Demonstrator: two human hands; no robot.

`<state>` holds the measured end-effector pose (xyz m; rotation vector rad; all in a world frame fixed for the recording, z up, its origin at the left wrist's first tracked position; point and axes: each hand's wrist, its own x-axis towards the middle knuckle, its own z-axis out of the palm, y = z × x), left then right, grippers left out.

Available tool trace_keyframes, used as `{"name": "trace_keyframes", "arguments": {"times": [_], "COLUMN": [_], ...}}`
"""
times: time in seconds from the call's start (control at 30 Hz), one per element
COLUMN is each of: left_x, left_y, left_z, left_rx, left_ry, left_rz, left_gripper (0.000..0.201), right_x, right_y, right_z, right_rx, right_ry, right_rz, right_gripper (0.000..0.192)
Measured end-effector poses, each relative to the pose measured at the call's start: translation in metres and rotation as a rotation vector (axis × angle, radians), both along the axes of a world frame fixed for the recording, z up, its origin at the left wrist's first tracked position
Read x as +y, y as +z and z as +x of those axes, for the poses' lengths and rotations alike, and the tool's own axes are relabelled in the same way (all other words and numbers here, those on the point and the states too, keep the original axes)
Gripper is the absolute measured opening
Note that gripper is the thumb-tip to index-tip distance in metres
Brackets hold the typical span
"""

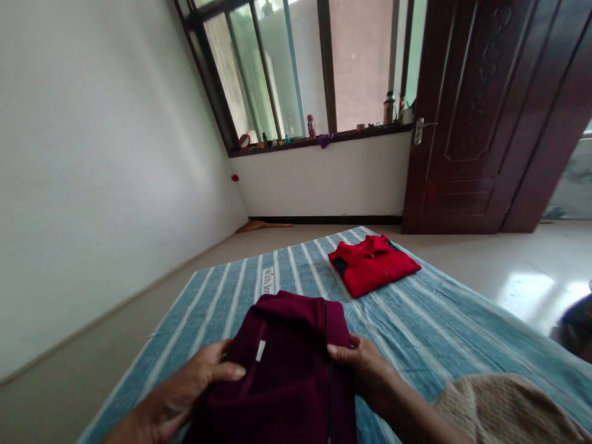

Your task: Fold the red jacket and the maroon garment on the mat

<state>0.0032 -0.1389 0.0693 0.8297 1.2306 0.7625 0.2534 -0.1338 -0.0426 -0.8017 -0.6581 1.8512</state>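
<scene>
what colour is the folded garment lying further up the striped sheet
Bright red with a dark panel, the folded garment shows best in the head view.

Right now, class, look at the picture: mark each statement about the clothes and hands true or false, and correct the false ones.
1. Both hands grip the maroon garment. True: left hand and right hand hold its sides.
2. The red garment lies unfolded. False: it is folded.
3. The striped sheet is blue-green with white stripes. True.
4. The red garment touches the maroon one. False: they lie apart.
5. The door is white. False: dark brown.
</scene>
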Motion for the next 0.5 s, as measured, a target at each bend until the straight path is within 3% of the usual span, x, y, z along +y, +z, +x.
{"name": "trace_keyframes", "arguments": {"times": [0.1,0.23,0.37,0.43,0.5], "left_x": [0.070,0.164,0.242,0.274,0.300], "left_y": [0.025,0.052,0.082,0.090,0.086], "left_z": [0.035,0.103,0.183,0.220,0.250], "left_rx": [0.154,0.309,0.718,0.911,1.031], "left_ry": [-0.194,-0.343,-0.528,-0.627,-0.667], "left_rz": [0.104,0.289,0.624,0.783,0.887], "left_gripper": [0.051,0.046,0.038,0.041,0.041], "right_x": [0.023,0.060,0.106,0.131,0.153], "right_y": [0.002,0.017,0.034,0.035,0.028], "right_z": [0.021,0.056,0.092,0.107,0.120], "right_rx": [0.011,0.017,0.060,0.076,0.078], "right_ry": [-0.151,-0.484,-0.776,-0.872,-0.960], "right_rz": [-0.020,0.002,0.051,0.084,0.098], "right_gripper": [0.062,0.061,0.061,0.064,0.067]}}
